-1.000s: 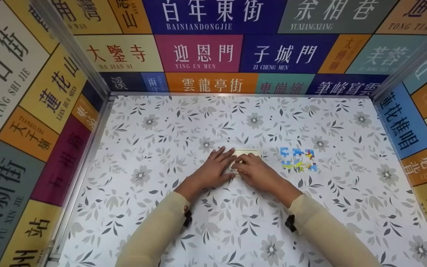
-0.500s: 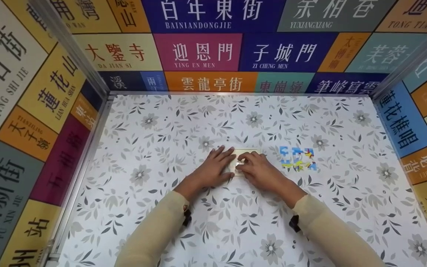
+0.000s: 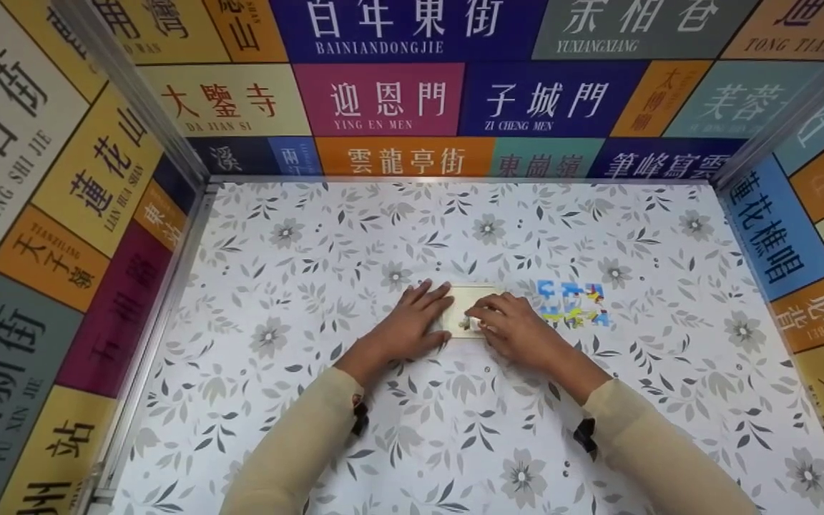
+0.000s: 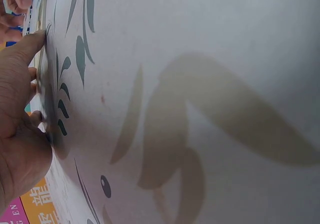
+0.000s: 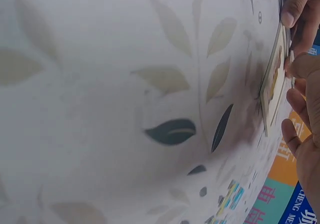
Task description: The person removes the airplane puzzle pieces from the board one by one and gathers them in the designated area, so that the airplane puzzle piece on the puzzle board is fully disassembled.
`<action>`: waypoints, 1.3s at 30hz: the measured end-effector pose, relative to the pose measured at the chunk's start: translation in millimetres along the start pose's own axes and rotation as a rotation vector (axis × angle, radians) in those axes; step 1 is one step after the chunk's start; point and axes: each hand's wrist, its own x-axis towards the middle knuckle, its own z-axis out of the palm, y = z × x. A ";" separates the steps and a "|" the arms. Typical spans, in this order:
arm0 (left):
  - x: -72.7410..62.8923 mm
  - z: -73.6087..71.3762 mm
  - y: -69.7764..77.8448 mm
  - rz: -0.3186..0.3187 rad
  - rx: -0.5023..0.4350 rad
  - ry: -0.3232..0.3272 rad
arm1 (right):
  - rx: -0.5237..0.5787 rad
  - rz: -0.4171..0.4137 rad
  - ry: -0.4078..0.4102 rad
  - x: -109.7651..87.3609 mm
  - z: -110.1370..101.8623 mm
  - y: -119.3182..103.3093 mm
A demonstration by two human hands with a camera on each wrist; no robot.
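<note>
A flat, pale wooden puzzle board [image 3: 463,298] lies on the table between the two hands. My left hand [image 3: 415,323] rests at its left edge with fingers spread, the thumb at the near corner; the left wrist view shows this hand [image 4: 20,108] low against the tabletop. Over the board's right part, my right hand [image 3: 516,325] pinches a small whitish puzzle piece [image 3: 476,324] between thumb and fingers, largely hidden by them. In the right wrist view the board [image 5: 268,96] appears edge-on with yellow-brown marks on it, the right hand [image 5: 307,103] close above.
Several blue, yellow and red puzzle pieces [image 3: 573,290] lie grouped to the right of the right hand. The table [image 3: 355,429] has a white leaf-and-flower cover. Panels with large lettering [image 3: 383,100] wall it in at the back and both sides.
My right hand has shifted a little to the right across the board with the small piece, uncovering more of the board. The left hand has stayed in place.
</note>
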 end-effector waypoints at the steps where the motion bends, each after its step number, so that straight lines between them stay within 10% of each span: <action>1: 0.0 0.1 -0.1 0.000 -0.001 -0.001 | 0.000 -0.007 0.008 -2.9 -0.9 1.5; 39: -0.9 -0.6 0.1 0.020 -0.020 -0.008 | -0.103 -0.059 0.129 -104.3 -35.9 39.8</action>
